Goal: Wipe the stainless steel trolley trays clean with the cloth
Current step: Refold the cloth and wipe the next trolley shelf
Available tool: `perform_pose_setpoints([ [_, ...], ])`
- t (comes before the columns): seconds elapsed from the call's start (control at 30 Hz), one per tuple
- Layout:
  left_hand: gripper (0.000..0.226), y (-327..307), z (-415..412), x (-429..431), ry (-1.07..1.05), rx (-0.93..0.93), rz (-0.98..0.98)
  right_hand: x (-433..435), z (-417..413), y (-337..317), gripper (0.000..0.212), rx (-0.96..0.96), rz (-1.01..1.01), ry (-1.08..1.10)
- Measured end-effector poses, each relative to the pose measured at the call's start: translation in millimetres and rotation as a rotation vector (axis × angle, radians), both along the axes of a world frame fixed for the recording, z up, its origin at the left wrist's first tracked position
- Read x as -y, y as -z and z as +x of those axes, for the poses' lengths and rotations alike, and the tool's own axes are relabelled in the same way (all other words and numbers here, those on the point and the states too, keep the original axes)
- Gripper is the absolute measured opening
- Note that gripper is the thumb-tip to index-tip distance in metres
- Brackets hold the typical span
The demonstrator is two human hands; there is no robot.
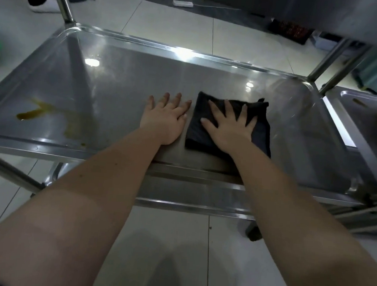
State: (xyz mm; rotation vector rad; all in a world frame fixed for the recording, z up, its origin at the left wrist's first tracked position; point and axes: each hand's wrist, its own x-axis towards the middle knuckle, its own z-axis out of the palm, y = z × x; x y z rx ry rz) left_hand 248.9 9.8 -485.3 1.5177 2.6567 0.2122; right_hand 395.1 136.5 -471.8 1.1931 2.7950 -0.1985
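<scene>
The cloth (262,135) was pinned under the right hand (229,129), fingers spread. A brown spill (32,113) was spotted well leftward, past the flat left hand (165,118).

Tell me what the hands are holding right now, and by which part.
Nothing is gripped. The right hand lies flat, fingers spread, on the middle of the dark cloth; the left hand rests flat on the tray beside it.

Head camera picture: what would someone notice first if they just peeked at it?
First, the right hand presses flat on a dark cloth in the middle of the shiny steel tray, with the left hand flat on the metal beside it. Then the brownish spill near the tray's left front corner stands out.
</scene>
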Motion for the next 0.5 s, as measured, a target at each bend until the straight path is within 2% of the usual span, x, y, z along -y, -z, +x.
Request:
perform_pose_setpoints([
  [0.1,0.052,-2,2,0,-0.004,0.009,-0.007,38,53,8,0.065,-0.036,-0.027,-0.124],
  [0.2,0.052,-4,3,2,-0.002,0.014,0.001,23,83,0,0.063,-0.010,-0.061,-0.171],
  [0.4,0.055,-5,1,2,0.003,0.024,-0.012,-59,131,-4,0.065,0.059,-0.003,0.321],
  [0.5,0.055,-6,2,2,0.001,0.012,-0.031,-35,99,2,0.067,0.040,0.046,0.274],
])
